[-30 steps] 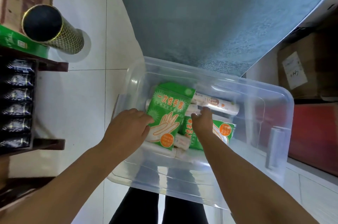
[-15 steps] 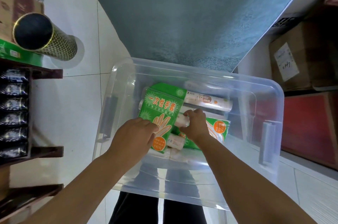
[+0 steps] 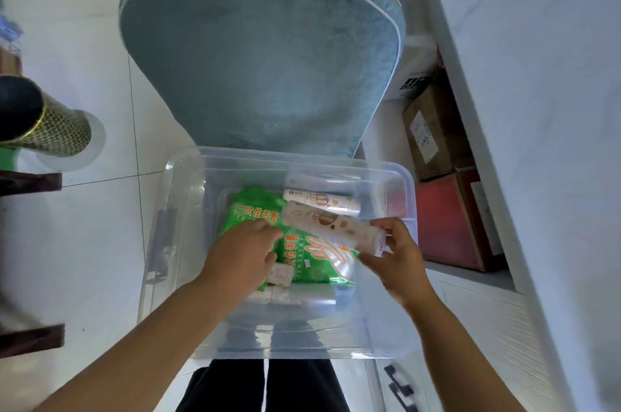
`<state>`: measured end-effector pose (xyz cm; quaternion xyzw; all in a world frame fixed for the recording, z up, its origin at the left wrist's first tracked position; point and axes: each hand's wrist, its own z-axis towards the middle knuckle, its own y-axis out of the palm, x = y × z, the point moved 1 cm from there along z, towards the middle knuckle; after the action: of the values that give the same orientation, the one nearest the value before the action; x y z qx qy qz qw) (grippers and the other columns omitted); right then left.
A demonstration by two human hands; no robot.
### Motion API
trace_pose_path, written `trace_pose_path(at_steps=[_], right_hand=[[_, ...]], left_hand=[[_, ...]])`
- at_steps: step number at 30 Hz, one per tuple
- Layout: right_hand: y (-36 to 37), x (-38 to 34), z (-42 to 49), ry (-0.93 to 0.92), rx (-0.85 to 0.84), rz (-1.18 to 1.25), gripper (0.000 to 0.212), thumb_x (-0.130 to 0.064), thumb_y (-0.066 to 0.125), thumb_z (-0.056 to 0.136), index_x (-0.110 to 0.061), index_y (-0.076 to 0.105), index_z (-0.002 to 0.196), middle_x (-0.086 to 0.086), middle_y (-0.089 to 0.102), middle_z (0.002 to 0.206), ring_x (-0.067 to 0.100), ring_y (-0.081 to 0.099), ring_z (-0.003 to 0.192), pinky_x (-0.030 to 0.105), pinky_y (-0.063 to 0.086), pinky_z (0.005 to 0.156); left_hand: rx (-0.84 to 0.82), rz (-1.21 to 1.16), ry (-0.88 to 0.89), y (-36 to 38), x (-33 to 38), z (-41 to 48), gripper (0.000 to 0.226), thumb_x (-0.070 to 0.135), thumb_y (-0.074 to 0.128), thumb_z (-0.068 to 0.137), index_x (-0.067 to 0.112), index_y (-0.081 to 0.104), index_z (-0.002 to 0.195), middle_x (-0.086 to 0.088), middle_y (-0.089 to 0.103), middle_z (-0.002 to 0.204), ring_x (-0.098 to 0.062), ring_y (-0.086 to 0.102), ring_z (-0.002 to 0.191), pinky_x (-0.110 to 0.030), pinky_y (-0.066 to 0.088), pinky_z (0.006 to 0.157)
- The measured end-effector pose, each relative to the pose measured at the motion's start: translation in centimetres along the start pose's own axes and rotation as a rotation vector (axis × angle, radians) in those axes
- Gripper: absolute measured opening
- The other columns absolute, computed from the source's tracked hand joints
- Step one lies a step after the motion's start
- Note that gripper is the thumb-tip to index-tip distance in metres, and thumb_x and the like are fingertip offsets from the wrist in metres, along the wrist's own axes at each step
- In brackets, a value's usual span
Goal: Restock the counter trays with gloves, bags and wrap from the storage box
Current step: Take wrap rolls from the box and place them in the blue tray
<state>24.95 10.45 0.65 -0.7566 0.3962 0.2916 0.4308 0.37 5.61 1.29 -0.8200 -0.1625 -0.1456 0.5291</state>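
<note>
A clear plastic storage box (image 3: 188, 243) sits on the floor in front of me. Inside lie green packs of disposable gloves (image 3: 255, 210), a second green pack (image 3: 319, 260) and white rolls, one roll (image 3: 322, 201) at the back. My right hand (image 3: 398, 260) grips the end of a white printed roll (image 3: 332, 226), lifted above the packs. My left hand (image 3: 242, 257) rests on the upper green glove pack, fingers curled over its edge. Small white rolls (image 3: 280, 273) show under the packs.
A blue-grey cushion (image 3: 262, 51) stands just behind the box. Cardboard boxes (image 3: 433, 139) and a red box (image 3: 447, 223) sit under a white counter (image 3: 524, 109) on the right. A gold patterned tube (image 3: 50, 129) and a dark shelf (image 3: 30, 181) are at left.
My right hand has closed on a white roll and lifted it out to the right. The left hand stays on the green glove pack. The camera has tilted up.
</note>
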Motion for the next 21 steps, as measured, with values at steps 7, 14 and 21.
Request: trace_pose_path(at_steps=[7, 14, 21], right_hand=[[1.0, -1.7, -0.4, 0.103, -0.302, 0.404, 0.059, 0.022, 0.07, 0.064, -0.028, 0.062, 0.095, 0.008, 0.066, 0.108, 0.016, 0.066, 0.097, 0.022, 0.055, 0.07], [6.7, 3.3, 7.1, 0.11, -0.254, -0.151, 0.063, 0.006, 0.066, 0.078, -0.013, 0.043, 0.134, 0.01, 0.047, 0.136, 0.021, 0.045, 0.123, 0.013, 0.041, 0.092], [10.4, 8.0, 14.5, -0.099, -0.034, -0.848, 0.047, -0.01, 0.064, 0.08, -0.006, 0.05, 0.124, 0.018, 0.052, 0.125, 0.034, 0.047, 0.114, 0.04, 0.038, 0.098]], left_hand=[[-0.041, 0.118, 0.119, -1.3, 0.0, 1.4, 0.071, 0.032, 0.066, 0.076, 0.024, 0.034, 0.138, 0.0, 0.044, 0.141, -0.02, 0.038, 0.129, -0.035, 0.024, 0.111], [-0.084, 0.233, -0.06, 0.1, -4.9, 0.8, 0.056, 0.046, 0.073, 0.06, 0.026, 0.057, 0.109, 0.003, 0.064, 0.096, -0.019, 0.061, 0.078, -0.028, 0.047, 0.061], [-0.102, 0.367, -0.102, 2.9, -8.5, 0.9, 0.053, 0.048, 0.075, 0.056, 0.021, 0.06, 0.099, -0.001, 0.061, 0.079, -0.021, 0.06, 0.065, -0.027, 0.039, 0.053]])
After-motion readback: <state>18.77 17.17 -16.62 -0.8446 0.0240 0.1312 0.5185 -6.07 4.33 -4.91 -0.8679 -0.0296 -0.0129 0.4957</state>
